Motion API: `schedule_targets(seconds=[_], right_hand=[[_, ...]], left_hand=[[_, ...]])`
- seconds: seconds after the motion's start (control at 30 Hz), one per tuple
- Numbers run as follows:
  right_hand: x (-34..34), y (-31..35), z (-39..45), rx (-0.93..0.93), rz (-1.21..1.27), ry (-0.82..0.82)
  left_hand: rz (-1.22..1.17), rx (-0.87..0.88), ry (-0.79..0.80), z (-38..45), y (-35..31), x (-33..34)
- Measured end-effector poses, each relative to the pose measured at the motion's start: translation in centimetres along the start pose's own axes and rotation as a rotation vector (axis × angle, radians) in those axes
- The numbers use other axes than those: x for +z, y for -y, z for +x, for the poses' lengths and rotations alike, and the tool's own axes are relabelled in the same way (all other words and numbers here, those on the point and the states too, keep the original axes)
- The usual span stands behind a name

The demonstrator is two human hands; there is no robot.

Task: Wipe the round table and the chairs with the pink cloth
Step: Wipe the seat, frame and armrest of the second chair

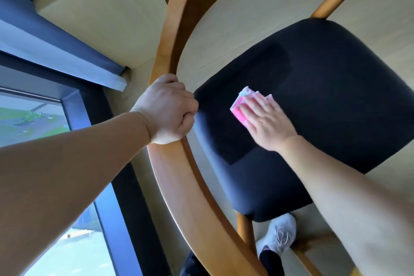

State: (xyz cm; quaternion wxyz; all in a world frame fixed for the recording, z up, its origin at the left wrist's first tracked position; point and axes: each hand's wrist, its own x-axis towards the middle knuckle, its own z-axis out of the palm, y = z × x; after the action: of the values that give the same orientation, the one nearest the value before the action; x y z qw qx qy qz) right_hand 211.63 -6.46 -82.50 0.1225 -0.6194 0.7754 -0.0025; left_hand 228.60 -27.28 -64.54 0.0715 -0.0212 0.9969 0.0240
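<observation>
1. The person's left hand (167, 108) gripped the curved tan wooden backrest rail (170, 51) of the chair, fingers curled tight round its top edge, steadying the frame.
2. The right hand (266, 122) lay flat on the dark navy padded fabric seat (324, 87), fingers straight and slightly spread, pressing the folded pink cloth (240, 106) against the cushion near its rear left part; the cloth peeked out beyond the fingertips.
3. The round table itself was not identifiable in view.
4. The step in hand appeared to be wiping the seat. Doing it well likely called for even palm pressure, overlapping strokes from rail side to front edge, and keeping the cloth folded under the fingers.
5. A grey knit sneaker (277, 234) stood on the pale floor below the seat.
</observation>
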Motion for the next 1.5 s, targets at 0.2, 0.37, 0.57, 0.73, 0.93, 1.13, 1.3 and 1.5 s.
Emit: schedule_targets(seconds=[0.2, 0.37, 0.57, 0.73, 0.93, 1.13, 1.3, 1.5], right_hand=[[-1.2, -6.5, 0.9, 0.325, 0.087, -0.049], [-0.7, -4.4, 1.1, 0.518, 0.113, -0.102], [-0.1, 1.7, 0.3, 0.533, 0.084, -0.032], [1.6, 8.8, -2.5, 0.171, 0.128, -0.085], [3.6, 13.0, -7.9, -0.255, 0.081, 0.028], [3.5, 10.8, -8.5, -0.323, 0.043, 0.002], [3.2, 6.6, -9.7, -0.269, 0.019, -0.033], [1.8, -0.9, -10.2, -0.018, 0.019, -0.025]], left_hand=[[0.011, -0.002, -0.001, -0.1, 0.0, 0.4], [0.023, -0.016, 0.006, -0.2, 0.1, 0.5], [0.011, -0.013, 0.007, -0.2, 0.1, 0.4], [0.007, -0.014, 0.002, -0.1, 0.0, 0.2], [0.047, -0.021, 0.033, 0.0, -0.1, -0.2], [0.047, -0.025, 0.021, -0.1, -0.2, -0.1], [0.057, -0.014, 0.029, -0.2, -0.1, 0.0], [0.05, -0.006, 0.013, -0.2, -0.3, 0.0]])
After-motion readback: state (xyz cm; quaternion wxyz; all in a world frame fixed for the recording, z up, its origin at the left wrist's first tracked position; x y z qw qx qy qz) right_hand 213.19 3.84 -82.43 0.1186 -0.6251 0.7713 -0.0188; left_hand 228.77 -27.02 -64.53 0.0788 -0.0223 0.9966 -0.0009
